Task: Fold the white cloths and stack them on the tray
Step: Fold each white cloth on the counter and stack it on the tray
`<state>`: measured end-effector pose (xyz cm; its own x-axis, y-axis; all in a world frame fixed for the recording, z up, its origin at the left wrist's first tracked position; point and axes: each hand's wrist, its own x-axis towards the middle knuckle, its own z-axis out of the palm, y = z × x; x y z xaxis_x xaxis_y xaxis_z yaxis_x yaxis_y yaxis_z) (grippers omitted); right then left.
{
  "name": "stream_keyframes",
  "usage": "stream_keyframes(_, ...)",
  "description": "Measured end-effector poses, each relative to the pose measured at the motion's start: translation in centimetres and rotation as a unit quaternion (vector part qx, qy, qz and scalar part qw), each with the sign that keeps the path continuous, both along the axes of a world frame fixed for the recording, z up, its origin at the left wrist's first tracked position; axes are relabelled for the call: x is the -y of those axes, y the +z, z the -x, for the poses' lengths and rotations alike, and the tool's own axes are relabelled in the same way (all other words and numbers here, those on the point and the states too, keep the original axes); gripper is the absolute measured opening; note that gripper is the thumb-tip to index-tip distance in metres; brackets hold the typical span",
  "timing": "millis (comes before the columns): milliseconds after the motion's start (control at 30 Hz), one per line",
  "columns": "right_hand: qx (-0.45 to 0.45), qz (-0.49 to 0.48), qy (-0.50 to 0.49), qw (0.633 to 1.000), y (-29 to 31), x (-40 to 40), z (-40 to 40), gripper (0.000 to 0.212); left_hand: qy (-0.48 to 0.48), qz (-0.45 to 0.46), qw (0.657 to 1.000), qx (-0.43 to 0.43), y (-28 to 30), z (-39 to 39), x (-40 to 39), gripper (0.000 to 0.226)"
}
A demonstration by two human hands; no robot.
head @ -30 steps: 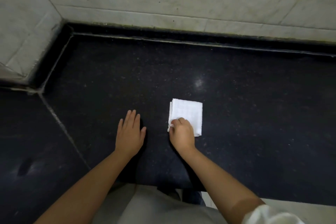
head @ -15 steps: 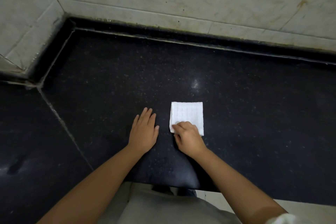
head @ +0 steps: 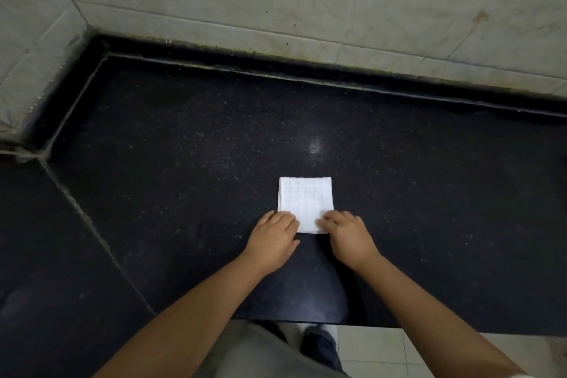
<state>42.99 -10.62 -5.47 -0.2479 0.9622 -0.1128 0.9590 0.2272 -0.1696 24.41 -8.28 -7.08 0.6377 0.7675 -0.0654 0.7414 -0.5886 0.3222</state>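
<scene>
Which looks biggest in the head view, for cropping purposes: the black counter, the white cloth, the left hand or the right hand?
1. Black counter, by far.
2. White cloth, partly covered.
3. Left hand and right hand: alike, so unranked. Both are nearer the camera than the cloth.

Our two bare forearms reach forward from the near edge and converge toward the middle. Our left hand [head: 271,241] lies palm down, knuckles up, its fingers bent at the tips, thumb pointing right. Our right hand [head: 348,238] sits just to its right, also palm down, fingers curled at the far end. The two hands are near each other but apart.
</scene>
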Motion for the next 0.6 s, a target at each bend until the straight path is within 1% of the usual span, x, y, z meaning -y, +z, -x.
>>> stream_keyframes(33, -0.009, 0.004, 0.015, 1.0, -0.2, -0.3, -0.3, 0.039, 0.013, 0.018, 1.0, -0.009, 0.0, 0.0, 0.0, 0.038)
stream_keyframes(67, -0.011, 0.008, 0.029, 0.999, -0.2, -0.6, -0.5, 0.035, 0.021, 0.046, 0.998, -0.024, 0.1, -0.2, -0.1, 0.04)
stream_keyframes(100, -0.006, 0.017, 0.039, 0.999, 0.0, -0.8, -0.5, 0.031, 0.034, 0.052, 0.997, -0.047, 0.5, -0.5, -0.2, 0.039)
stream_keyframes(167, -0.02, 0.022, 0.046, 0.999, 0.3, -1.1, -0.8, 0.025, 0.044, 0.04, 0.997, -0.054, 0.7, -1.1, -0.1, 0.032)
stream_keyframes(233, -0.076, 0.022, 0.032, 0.996, 1.4, -0.9, -1.1, 0.024, 0.036, 0.02, 0.995, -0.093, 1.0, -1.5, 0.0, 0.027)
stream_keyframes(267, -0.109, 0.012, 0.019, 0.994, 2.2, -0.7, -1.5, 0.025, 0.024, -0.007, 0.995, -0.1, 0.9, -1.9, 0.0, 0.028)
stream_keyframes(300, -0.123, 0.009, 0.0, 0.992, 2.9, -0.3, -2.2, 0.028, 0.013, -0.036, 0.994, -0.103, 1.1, -2.6, 0.1, 0.028)
stream_keyframes(333, -0.127, 0.008, -0.023, 0.992, 3.7, 0.3, -3.3, 0.03, 0.008, -0.071, 0.993, -0.098, 1.6, -3.5, 0.4, 0.023)
stream_keyframes(367, -0.126, 0.013, -0.04, 0.991, 4.3, 1.2, -4.7, 0.032, 0.002, -0.099, 0.991, -0.088, 2.3, -4.6, 0.7, 0.012)
stream_keyframes(400, -0.131, 0.014, -0.055, 0.99, 5.0, 2.3, -6.4, 0.032, -0.015, -0.122, 0.991, -0.061, 2.6, -5.9, 1.0, 0.007)
stream_keyframes(467, -0.165, -0.011, -0.085, 0.983, 6.6, 5.0, -10.8, 0.029, -0.055, -0.154, 0.987, -0.007, 3.8, -9.5, 1.9, 0.017)
stream_keyframes(533, -0.191, -0.037, -0.116, 0.974, 8.2, 8.2, -15.9, 0.028, -0.1, -0.189, 0.976, 0.034, 5.9, -14.2, 3.2, 0.016)
stream_keyframes(600, -0.188, -0.058, -0.158, 0.968, 10.2, 12.1, -21.5, 0.028, -0.157, -0.215, 0.962, 0.057, 7.8, -20.0, 5.0, 0.014)
